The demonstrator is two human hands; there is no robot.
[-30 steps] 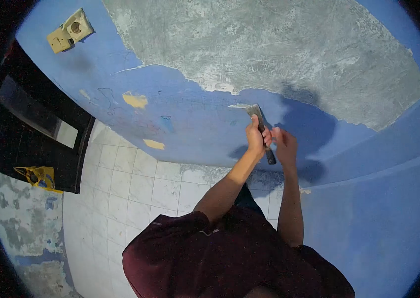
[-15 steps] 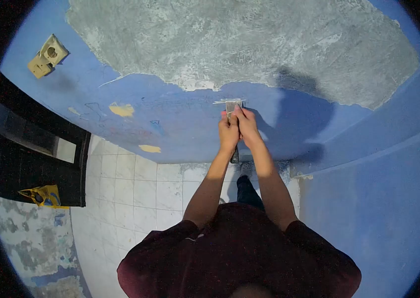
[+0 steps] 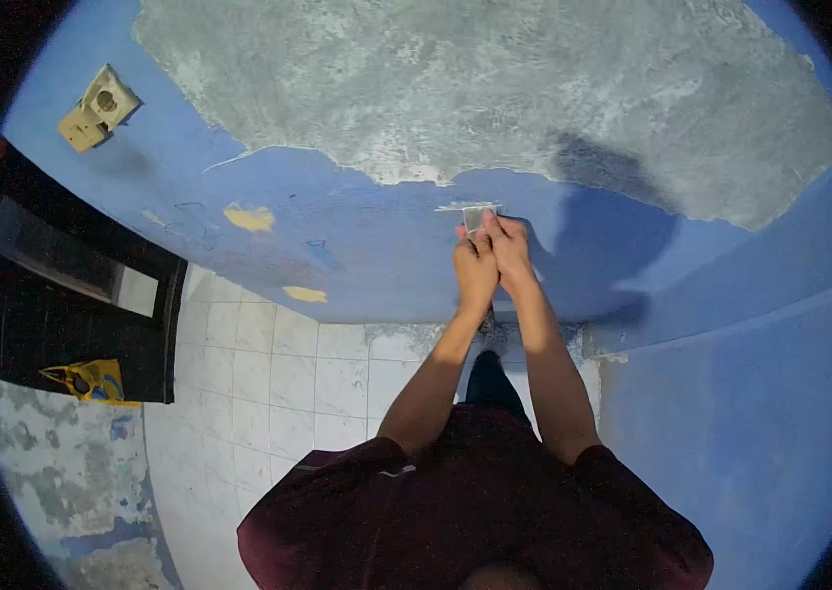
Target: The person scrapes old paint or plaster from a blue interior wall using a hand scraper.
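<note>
My left hand and my right hand are both closed, side by side, around a paint scraper. Its flat grey blade points up the wall, and part of its dark handle shows below my hands. The blade's edge lies against the blue painted wall, at a short pale scraped streak. Just above the streak runs the ragged lower border of a large bare grey plaster patch. My fingers hide the middle of the scraper.
An electrical socket hangs tilted on the wall at upper left. Small cream patches mark the paint. A dark door stands at left, with a yellow bag by it. White tiles cover the floor; another blue wall rises at right.
Both hands and the scraper have shifted slightly right and a little down in view. The whole scene has also drifted slightly right, and the pale streak looks a little different.
</note>
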